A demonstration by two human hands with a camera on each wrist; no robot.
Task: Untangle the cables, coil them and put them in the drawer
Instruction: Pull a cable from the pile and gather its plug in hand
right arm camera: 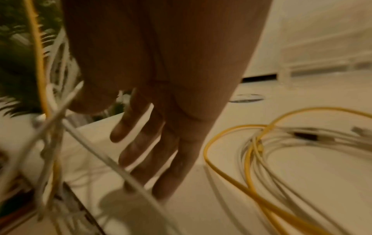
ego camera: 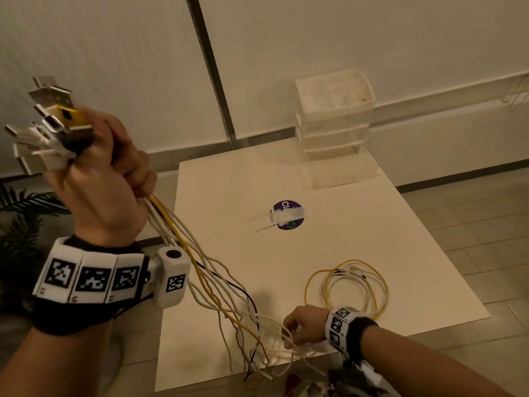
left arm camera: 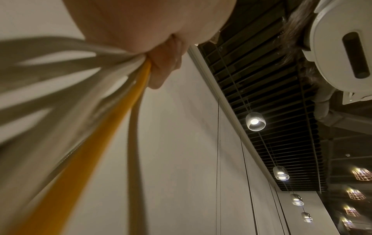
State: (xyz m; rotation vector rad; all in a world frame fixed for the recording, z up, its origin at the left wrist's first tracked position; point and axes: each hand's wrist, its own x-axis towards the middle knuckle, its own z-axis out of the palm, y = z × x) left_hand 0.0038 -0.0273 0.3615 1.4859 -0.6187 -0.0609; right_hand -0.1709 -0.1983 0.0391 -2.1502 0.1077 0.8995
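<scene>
My left hand is raised at the left and grips a bundle of white, yellow and black cables. Their USB plugs fan out above the fist. In the left wrist view the strands leave the palm. They hang down to the table's front edge. There my right hand reaches among the loose ends. Its fingers are straight and relaxed, with strands crossing in front of them. A coil of yellow and white cables lies right of that hand.
A translucent drawer unit stands at the far right corner of the white table, its bottom drawer pulled out. A taped purple sticker marks the middle. A plant stands left of the table.
</scene>
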